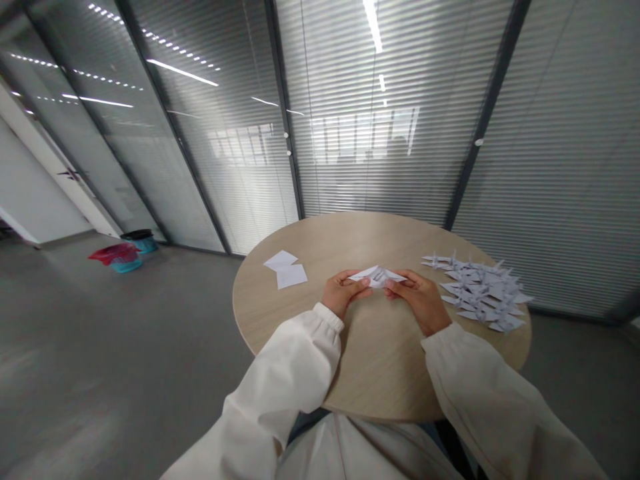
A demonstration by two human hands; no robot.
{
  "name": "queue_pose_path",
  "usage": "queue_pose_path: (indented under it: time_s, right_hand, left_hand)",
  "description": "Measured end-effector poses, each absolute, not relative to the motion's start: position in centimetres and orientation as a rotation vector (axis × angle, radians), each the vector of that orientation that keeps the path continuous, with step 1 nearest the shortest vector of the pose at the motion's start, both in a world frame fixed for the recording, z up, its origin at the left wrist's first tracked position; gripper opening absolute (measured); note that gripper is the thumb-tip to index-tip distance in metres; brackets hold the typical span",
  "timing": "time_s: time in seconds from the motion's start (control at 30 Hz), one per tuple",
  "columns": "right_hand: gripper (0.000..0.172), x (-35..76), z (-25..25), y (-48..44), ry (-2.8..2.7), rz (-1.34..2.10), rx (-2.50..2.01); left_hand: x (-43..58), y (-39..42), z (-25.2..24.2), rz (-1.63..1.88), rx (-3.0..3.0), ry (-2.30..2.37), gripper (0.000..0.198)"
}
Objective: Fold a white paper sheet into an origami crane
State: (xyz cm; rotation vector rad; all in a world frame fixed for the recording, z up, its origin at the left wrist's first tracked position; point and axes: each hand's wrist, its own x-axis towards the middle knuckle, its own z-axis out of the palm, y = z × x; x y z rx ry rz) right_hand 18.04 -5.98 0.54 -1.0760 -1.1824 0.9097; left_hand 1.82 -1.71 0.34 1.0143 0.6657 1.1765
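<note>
A partly folded white origami paper (378,275) is held up between my two hands over the middle of the table. My left hand (344,291) pinches its left end, thumb in front and fingers behind. At the other end, my right hand (421,297) grips it the same way. The paper has pointed ends to both sides and creased flaps in the centre. Left of my hands lie white paper sheets (291,276), one partly over another. To the right spreads a pile of folded white paper figures (480,293) with pointed tips.
The round wooden table (385,373) stands close to a glass partition with blinds (390,160). On the grey floor at the left are a bin with a red liner (117,256) and a bin with a black liner (141,240). A door (60,170) is further left.
</note>
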Motion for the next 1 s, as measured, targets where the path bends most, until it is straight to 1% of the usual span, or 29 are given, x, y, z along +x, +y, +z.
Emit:
queue_pose_path:
  time_s: [0.3, 0.47, 0.63, 0.73, 0.87, 0.93, 1.0]
  right_hand:
    - [0.04, 18.3, 0.2, -6.0, -1.219, 0.869, -1.038]
    - [0.047, 18.6, -0.1, -5.6, -1.182, 0.847, -1.005]
    - [0.042, 19.2, -0.8, -5.1, -1.035, 0.83, -0.97]
    - [0.04, 19.3, -0.9, -4.9, -1.017, 0.871, -0.962]
    - [0.041, 18.9, -0.5, -5.1, -1.123, 0.834, -0.99]
    - [0.043, 18.7, -0.2, -5.3, -1.17, 0.798, -1.017]
    - [0.044, 18.5, 0.1, -5.5, -1.221, 0.777, -1.038]
  left_hand:
    - [1.6, -1.6, 0.5, 1.199, 0.921, 0.68, 0.038]
    - [1.4, -1.4, 0.4, 1.315, 0.865, 0.723, 0.031]
    - [0.9, -0.8, 0.2, 1.419, 0.829, 0.729, 0.029]
    - [0.7, -0.5, 0.2, 1.447, 0.932, 0.763, 0.038]
    - [1.0, -0.9, 0.3, 1.313, 1.211, 0.704, 0.059]
    - [1.3, -1.2, 0.5, 1.251, 1.336, 0.659, 0.061]
    - [1.5, -1.4, 0.5, 1.235, 1.414, 0.645, 0.055]
